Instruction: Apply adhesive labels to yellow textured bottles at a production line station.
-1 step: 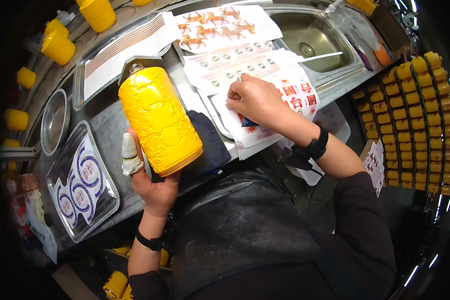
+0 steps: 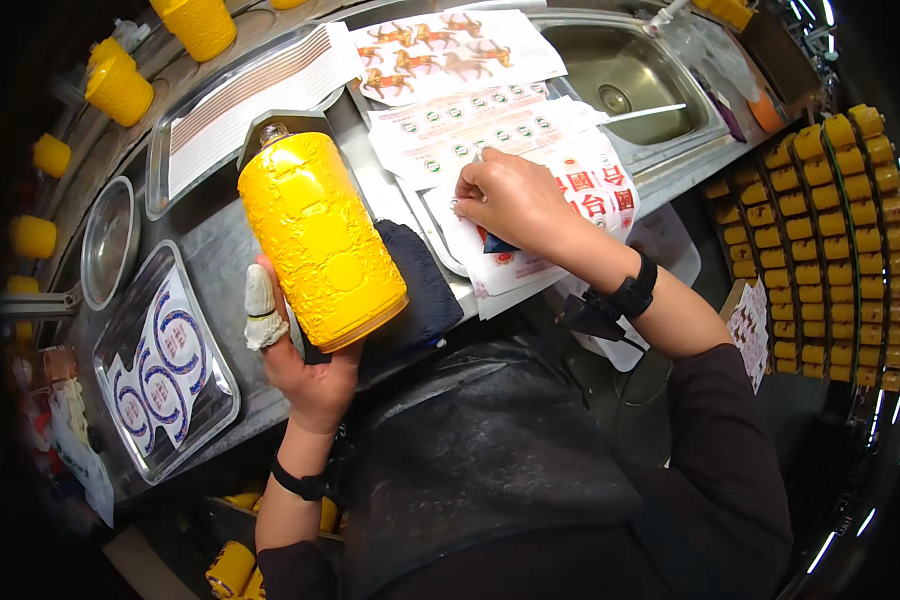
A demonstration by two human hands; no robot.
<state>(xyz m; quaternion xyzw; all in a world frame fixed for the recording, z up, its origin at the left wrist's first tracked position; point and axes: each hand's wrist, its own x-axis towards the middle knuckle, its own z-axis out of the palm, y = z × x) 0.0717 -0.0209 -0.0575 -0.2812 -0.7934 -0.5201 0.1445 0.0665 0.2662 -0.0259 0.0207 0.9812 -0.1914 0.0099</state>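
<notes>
A bright yellow embossed bottle (image 2: 325, 250) leans with its glass neck toward the far side and its base toward me. My left hand (image 2: 315, 385) is closed round the lower end of the bottle, and a white covering wraps one finger. Over the printed sheets (image 2: 440, 165) on the right, my right hand (image 2: 515, 200) is pinched, fingertips near the paper. Whatever it may hold is too small or hidden to name. A small dark blue piece (image 2: 497, 244) shows under that hand. Beside the bottle lies a dark folded cloth (image 2: 420, 285).
A tray with blue-and-white curved decals (image 2: 232, 385) sits at left, by a round metal bowl (image 2: 92, 245). Horse-patterned sheets (image 2: 450, 60) lie at the back, beside a sink (image 2: 620, 60). Several yellow bottles (image 2: 118, 95) stand far left; stacked yellow items (image 2: 830, 250) rise at right.
</notes>
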